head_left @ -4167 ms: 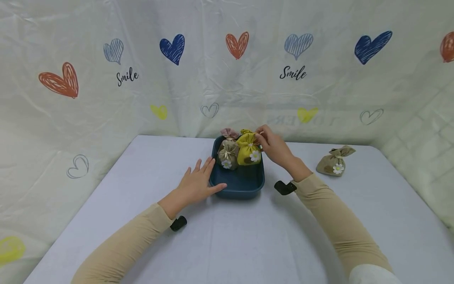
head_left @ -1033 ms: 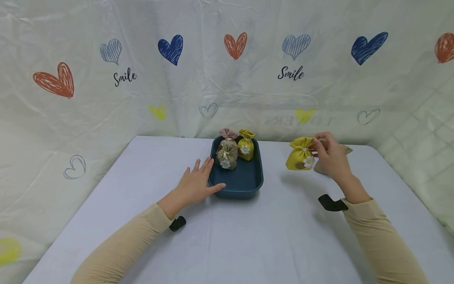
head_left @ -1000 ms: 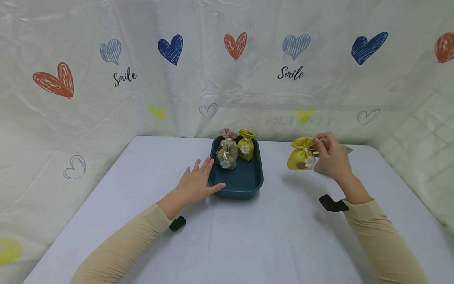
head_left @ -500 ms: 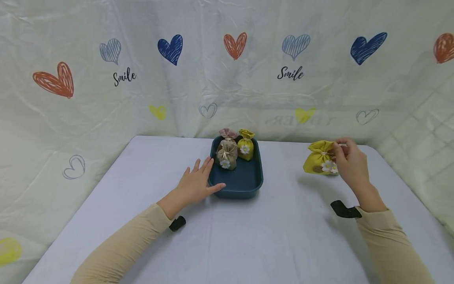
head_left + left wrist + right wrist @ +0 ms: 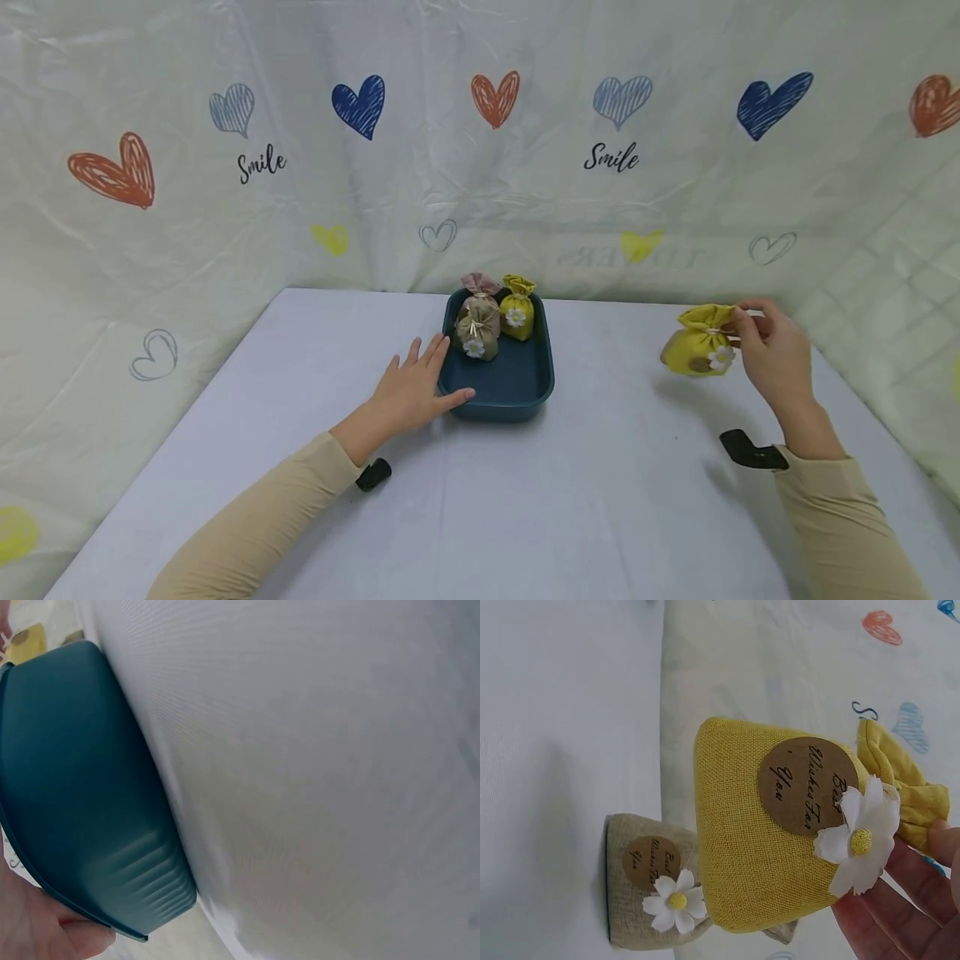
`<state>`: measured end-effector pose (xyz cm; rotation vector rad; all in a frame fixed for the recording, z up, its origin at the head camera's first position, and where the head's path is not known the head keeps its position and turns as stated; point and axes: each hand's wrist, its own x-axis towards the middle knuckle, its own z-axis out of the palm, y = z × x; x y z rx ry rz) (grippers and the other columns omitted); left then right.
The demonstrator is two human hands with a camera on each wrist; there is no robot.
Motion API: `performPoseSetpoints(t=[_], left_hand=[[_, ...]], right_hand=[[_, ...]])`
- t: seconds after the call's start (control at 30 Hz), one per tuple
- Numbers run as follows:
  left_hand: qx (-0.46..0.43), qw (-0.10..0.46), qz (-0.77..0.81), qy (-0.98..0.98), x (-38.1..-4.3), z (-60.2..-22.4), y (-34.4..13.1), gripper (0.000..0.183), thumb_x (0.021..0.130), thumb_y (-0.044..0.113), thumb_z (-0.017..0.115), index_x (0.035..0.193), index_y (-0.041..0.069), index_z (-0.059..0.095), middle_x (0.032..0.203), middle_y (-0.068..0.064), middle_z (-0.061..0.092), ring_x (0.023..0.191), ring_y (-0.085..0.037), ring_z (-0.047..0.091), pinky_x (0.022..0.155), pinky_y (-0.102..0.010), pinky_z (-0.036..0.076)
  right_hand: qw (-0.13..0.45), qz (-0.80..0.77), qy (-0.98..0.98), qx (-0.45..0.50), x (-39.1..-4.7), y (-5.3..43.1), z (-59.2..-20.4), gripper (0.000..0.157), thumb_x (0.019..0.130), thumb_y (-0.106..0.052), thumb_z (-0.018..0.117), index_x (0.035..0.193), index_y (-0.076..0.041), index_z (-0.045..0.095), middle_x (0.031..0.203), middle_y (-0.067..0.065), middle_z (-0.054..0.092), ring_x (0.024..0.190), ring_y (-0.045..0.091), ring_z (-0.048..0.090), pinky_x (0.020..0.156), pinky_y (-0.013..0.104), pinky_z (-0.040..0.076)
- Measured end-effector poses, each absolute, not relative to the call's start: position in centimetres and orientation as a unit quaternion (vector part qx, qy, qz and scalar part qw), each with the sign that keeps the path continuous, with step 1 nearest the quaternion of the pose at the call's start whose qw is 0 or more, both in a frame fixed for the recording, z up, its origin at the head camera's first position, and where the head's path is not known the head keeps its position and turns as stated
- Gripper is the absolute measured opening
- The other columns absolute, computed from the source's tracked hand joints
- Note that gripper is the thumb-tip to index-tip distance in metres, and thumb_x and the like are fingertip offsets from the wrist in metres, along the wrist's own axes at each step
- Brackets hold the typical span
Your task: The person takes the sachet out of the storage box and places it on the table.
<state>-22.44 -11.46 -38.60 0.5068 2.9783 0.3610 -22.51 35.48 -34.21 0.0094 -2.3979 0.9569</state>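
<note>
My right hand (image 5: 783,367) pinches a yellow drawstring pouch (image 5: 686,350) by its gathered neck, above the table's right part. A white flower and a round brown "Best Wishes For You" label show on the pouch in the right wrist view. Behind it there, a beige pouch (image 5: 622,919) with the same trim stands on the table; in the head view it is mostly hidden. My left hand (image 5: 401,396), fingers spread, rests against the left side of a blue tray (image 5: 517,392). In the left wrist view, its thumb (image 5: 86,937) touches the tray's rim.
At the tray's far end stand a pinkish pouch (image 5: 481,283), a beige pouch (image 5: 480,321) in front of it, and a smaller yellow pouch (image 5: 517,321). A white cloth covers the table (image 5: 525,517). Behind hangs a heart-printed curtain (image 5: 555,192).
My right hand has lifted the yellow pouch out of the tray and carried it rightward, in front of the beige pouch on the table. The left hand has stayed at the tray.
</note>
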Motion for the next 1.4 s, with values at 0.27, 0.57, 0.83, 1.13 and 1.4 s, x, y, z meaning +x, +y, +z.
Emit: performPoseSetpoints(t=[0.27,0.57,0.83,1.13,1.4], left_hand=[[0.168,0.045,0.122,0.977,-22.6,-38.6,-11.6,0.102,0.096,0.074,0.049,0.166,0.009,0.012,0.171,-0.008,0.009,0.155,-0.04,0.008,0.118,-0.066,0.016],[0.17,0.046,0.123,0.977,-22.9,-38.4,-11.3,0.102,0.096,0.075,0.048,0.166,0.01,0.011,0.171,-0.007,0.009,0.155,-0.04,0.007,0.118,-0.065,0.015],[0.164,0.051,0.109,0.979,-22.9,-38.5,-11.1,0.102,0.096,0.074,0.048,0.166,0.011,0.01,0.171,-0.006,0.008,0.155,-0.039,0.007,0.118,-0.065,0.016],[0.164,0.054,0.113,0.978,-22.9,-38.7,-11.1,0.102,0.096,0.075,0.048,0.166,0.011,0.011,0.171,-0.007,0.009,0.155,-0.039,0.007,0.119,-0.065,0.015],[0.162,0.055,0.111,0.979,-22.7,-38.6,-11.3,0.102,0.095,0.075,0.047,0.166,0.011,0.012,0.171,-0.007,0.009,0.155,-0.039,0.007,0.118,-0.065,0.016]], right_hand=[[0.29,0.369,-0.883,-0.026,-22.1,37.1,-33.6,0.029,0.108,-0.019,0.05,0.123,0.005,0.058,0.08,-0.011,0.073,0.066,-0.026,0.049,0.062,0.003,0.04],[0.288,0.399,-0.868,-0.064,-21.5,39.2,-33.0,0.013,0.109,-0.019,0.049,0.108,-0.022,0.062,0.073,-0.047,0.048,0.065,-0.025,0.05,0.063,0.001,0.04],[0.282,0.425,-0.854,-0.104,-21.1,41.1,-33.2,0.025,0.108,-0.02,0.049,0.1,-0.044,0.053,0.07,-0.046,0.049,0.062,-0.024,0.051,0.059,0.002,0.04],[0.267,0.526,-0.796,-0.136,-21.6,43.1,-34.1,0.025,0.108,-0.015,0.048,0.097,-0.036,0.055,0.071,-0.037,0.058,0.063,-0.02,0.057,0.059,0.002,0.045],[0.261,0.508,-0.807,-0.152,-22.7,44.0,-34.6,0.027,0.108,-0.013,0.047,0.094,-0.036,0.054,0.066,-0.038,0.056,0.06,-0.02,0.055,0.058,0.002,0.043]])
